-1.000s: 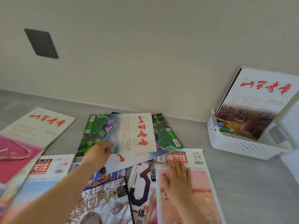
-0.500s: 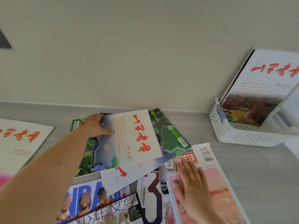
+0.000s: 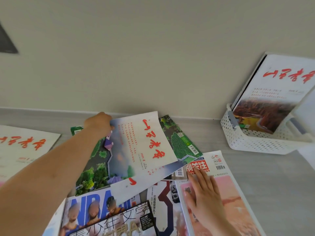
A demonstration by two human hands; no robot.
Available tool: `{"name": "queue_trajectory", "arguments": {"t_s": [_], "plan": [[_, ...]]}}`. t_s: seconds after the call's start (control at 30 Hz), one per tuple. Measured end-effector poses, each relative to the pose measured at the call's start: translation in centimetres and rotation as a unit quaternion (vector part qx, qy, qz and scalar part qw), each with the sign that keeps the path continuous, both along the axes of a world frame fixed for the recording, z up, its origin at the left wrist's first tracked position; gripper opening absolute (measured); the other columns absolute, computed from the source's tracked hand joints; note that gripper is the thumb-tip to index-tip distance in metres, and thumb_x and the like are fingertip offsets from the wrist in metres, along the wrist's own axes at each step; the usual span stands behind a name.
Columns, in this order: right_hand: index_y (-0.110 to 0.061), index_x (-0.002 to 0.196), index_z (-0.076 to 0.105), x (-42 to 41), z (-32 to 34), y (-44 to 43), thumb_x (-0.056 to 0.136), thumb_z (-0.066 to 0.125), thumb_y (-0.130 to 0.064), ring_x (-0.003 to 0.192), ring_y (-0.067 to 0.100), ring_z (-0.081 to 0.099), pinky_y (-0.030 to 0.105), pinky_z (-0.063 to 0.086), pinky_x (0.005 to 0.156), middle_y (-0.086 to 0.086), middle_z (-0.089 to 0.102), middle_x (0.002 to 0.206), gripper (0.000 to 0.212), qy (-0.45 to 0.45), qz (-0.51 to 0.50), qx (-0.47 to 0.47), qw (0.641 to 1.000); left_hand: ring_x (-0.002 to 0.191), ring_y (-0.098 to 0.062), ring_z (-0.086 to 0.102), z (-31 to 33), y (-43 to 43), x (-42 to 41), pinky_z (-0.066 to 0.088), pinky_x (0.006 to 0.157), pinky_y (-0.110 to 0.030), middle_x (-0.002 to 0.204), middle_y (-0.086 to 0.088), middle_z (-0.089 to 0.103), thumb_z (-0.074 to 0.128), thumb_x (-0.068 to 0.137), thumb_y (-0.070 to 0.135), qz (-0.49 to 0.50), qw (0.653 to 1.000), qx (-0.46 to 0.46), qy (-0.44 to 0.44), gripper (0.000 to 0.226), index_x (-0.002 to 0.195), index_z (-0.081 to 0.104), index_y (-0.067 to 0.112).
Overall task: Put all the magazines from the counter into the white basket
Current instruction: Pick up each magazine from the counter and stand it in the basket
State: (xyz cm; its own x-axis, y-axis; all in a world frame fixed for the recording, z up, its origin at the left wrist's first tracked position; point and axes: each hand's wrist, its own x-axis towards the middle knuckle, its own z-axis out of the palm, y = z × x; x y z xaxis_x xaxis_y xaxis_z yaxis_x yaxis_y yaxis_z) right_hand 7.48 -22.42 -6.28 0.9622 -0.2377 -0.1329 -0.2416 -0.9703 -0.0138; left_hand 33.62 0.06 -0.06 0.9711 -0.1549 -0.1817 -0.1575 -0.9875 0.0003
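While my left hand (image 3: 98, 124) pinches the far corner of the white magazine with red lettering (image 3: 141, 147), its near edge lies on the green magazine (image 3: 180, 143) beneath. My right hand (image 3: 202, 189) rests flat, fingers spread, on the pink magazine (image 3: 228, 201), gripping nothing. One corner is a weak hold; I judge the cover could bend, slip out, or drag the green one along. The white basket (image 3: 252, 142) sits well to the right on the counter (image 3: 255, 176), one magazine already leaning inside.
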Motion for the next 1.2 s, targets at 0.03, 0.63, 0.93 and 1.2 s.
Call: {"name": "queue_trajectory", "arguments": {"t_s": [0.03,0.63,0.93,1.2], "plan": [[-0.02,0.12,0.056,-0.1,0.1,0.0,0.081,0.031,-0.044,0.118,0.026,0.052,0.027,-0.004,0.106,0.008,0.057,0.128,0.052,-0.002,0.0,0.013,1.0,0.101,-0.031,0.057,0.6,0.1,-0.4,0.043,0.078,-0.033,0.111,-0.013,0.061,0.045,0.086,0.016,-0.002,1.0,-0.012,-0.001,0.02,0.1,0.058,0.01],[-0.021,0.127,0.039,1.7,10.8,-3.7,0.091,0.041,-0.031,0.092,0.022,0.06,0.03,0.05,0.079,0.006,0.058,0.116,0.037,-0.159,-0.095,0.704,0.686,0.065,-0.018,0.052,12.9,-2.2,-14.5,0.039,0.055,-0.022,0.075,-0.003,0.06,0.056,0.084,0.005,-0.027,0.852,-0.507,-0.125,0.016,0.098,0.061,0.01],[-0.024,0.079,0.063,-1.7,17.4,-13.3,0.082,0.053,-0.001,0.06,0.003,0.065,0.017,0.05,0.043,-0.014,0.067,0.072,0.026,-0.262,-0.071,0.624,0.732,0.056,0.005,0.064,12.9,-10.8,-18.9,0.053,0.057,-0.008,0.06,0.02,0.071,0.045,0.087,-0.004,-0.03,0.722,-0.69,0.044,0.031,0.104,0.058,0.018],[-0.019,0.077,0.061,-1.9,21.3,-23.6,0.081,0.058,-0.001,0.068,0.013,0.06,0.015,0.05,0.04,0.0,0.063,0.085,0.018,-0.288,-0.094,0.551,0.777,0.061,-0.013,0.056,14.2,-21.1,-17.9,0.051,0.052,-0.021,0.083,-0.005,0.062,0.056,0.078,-0.009,-0.047,0.824,-0.564,0.016,0.022,0.078,0.055,0.012]]}}
